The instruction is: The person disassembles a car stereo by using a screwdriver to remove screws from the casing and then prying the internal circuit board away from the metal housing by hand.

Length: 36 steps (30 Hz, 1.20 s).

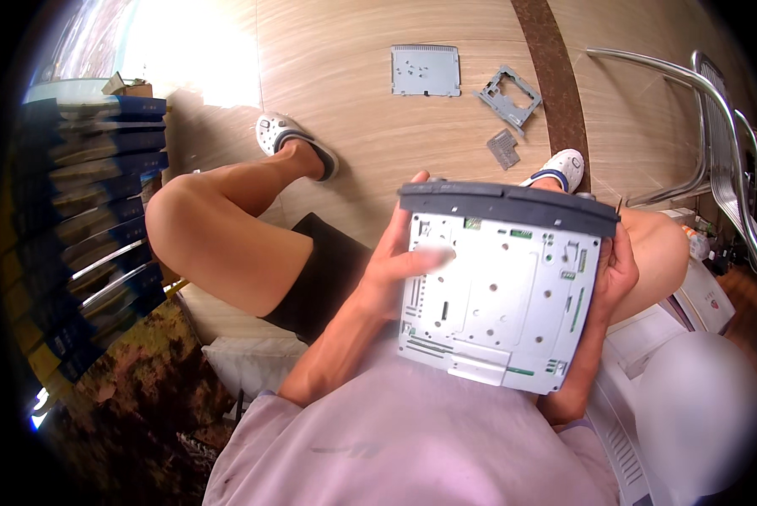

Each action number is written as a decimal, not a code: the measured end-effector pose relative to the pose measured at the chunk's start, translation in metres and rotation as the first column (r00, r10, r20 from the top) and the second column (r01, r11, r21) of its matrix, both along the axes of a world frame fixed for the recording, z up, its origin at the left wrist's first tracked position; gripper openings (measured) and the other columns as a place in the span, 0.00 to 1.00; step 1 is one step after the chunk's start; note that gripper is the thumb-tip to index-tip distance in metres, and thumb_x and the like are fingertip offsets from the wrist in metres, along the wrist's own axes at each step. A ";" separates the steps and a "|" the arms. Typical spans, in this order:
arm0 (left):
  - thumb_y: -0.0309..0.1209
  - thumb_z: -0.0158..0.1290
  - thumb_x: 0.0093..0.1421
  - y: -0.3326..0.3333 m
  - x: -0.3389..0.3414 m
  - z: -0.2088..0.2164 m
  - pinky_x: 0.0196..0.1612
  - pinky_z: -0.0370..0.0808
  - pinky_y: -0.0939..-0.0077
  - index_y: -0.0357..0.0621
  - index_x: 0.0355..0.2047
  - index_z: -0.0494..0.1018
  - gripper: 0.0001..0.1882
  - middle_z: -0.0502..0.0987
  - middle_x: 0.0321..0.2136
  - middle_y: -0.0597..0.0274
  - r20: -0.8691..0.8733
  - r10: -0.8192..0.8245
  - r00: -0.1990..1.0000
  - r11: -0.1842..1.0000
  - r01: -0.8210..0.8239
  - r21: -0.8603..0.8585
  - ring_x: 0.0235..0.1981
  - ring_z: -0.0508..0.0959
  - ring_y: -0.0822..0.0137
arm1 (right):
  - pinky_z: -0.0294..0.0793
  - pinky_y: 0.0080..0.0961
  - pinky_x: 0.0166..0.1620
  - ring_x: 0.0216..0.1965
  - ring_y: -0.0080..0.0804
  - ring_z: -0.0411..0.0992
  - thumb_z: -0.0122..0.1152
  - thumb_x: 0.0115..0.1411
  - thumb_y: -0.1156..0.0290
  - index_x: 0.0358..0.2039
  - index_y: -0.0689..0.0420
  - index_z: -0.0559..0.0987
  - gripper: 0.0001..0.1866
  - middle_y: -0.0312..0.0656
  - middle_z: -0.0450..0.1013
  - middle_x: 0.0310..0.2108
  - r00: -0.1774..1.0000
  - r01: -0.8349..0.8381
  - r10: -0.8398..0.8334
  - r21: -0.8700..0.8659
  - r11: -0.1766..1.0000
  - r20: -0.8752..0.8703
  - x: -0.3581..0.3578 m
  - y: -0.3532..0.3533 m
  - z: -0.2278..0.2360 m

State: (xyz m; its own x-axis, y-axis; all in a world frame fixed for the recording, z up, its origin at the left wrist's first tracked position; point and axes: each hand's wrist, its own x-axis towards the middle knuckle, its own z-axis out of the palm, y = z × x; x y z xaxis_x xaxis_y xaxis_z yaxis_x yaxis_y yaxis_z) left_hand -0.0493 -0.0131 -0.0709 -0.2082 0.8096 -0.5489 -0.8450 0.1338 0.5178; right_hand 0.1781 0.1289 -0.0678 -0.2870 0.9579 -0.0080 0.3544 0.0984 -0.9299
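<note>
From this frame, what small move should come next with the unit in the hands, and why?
Probably lift the metal cover plate off the grey-fronted unit. The left hand has its thumb on the plate, the right hand grips the side, and three removed metal parts already lie on the floor.

So the metal chassis (pixel 501 295) sits over the lap between the left hand (pixel 395 266) and right hand (pixel 614 270), with a flat plate (pixel 426 70), a bracket (pixel 510 97) and a small piece (pixel 503 148) lying on the floor (pixel 353 84) farther out, a chair (pixel 716 126) off right, stacked boxes (pixel 100 185) left.
</note>
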 end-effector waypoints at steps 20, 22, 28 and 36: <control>0.36 0.74 0.44 -0.005 -0.032 0.048 0.65 0.65 0.58 0.42 0.75 0.48 0.63 0.56 0.70 0.48 -0.175 0.011 0.984 0.993 -0.030 -0.110 0.65 0.62 0.53 | 0.74 0.18 0.42 0.38 0.19 0.74 0.57 0.73 0.59 0.51 0.68 0.78 0.22 0.36 0.78 0.40 0.969 -0.236 0.235 -0.004 0.972 -0.069 -0.029 0.008 0.013; 0.33 0.74 0.45 -0.010 -0.030 0.044 0.65 0.65 0.58 0.42 0.75 0.50 0.61 0.55 0.70 0.47 -0.226 -0.006 0.974 0.999 -0.005 -0.048 0.65 0.62 0.55 | 0.74 0.18 0.41 0.38 0.19 0.74 0.57 0.73 0.59 0.50 0.68 0.78 0.21 0.35 0.77 0.39 0.897 -0.442 0.437 0.123 0.888 0.063 -0.036 0.017 0.034; 0.20 0.70 0.50 -0.015 -0.004 0.058 0.64 0.67 0.62 0.39 0.71 0.55 0.51 0.60 0.68 0.45 -0.603 0.109 0.790 0.994 -0.074 0.083 0.64 0.66 0.62 | 0.72 0.18 0.39 0.36 0.18 0.73 0.57 0.73 0.59 0.50 0.67 0.79 0.21 0.35 0.77 0.38 0.578 -0.816 0.734 0.264 0.514 0.357 -0.069 0.041 0.079; 0.22 0.64 0.58 -0.002 0.023 0.059 0.56 0.79 0.65 0.35 0.62 0.65 0.33 0.72 0.56 0.51 0.002 0.334 0.942 0.939 -0.333 -0.089 0.51 0.80 0.60 | 0.71 0.17 0.36 0.33 0.18 0.72 0.56 0.73 0.59 0.49 0.66 0.79 0.20 0.34 0.76 0.36 0.421 -0.907 0.766 0.246 0.343 0.486 -0.081 0.053 0.090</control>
